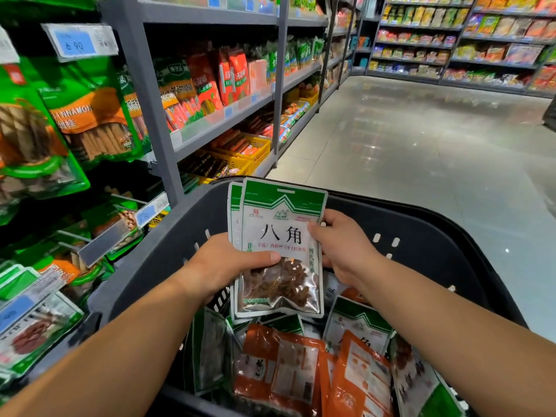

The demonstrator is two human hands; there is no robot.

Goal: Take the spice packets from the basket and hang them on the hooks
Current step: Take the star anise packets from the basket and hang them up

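1 basket [421, 236], 2 held pkts [282, 224].

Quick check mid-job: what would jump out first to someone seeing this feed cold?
The green-and-white spice packets stand out first, held upright at centre by the left hand and right hand above the dark basket. Next come the orange packets lying in the basket's near end, and the green cinnamon packets hanging on the left.

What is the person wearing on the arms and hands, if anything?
Nothing shows. The left hand and right hand have no gloves, and no rings are visible. The left forearm and right forearm are bare up to the frame edge: no sleeves, watch or bracelet.
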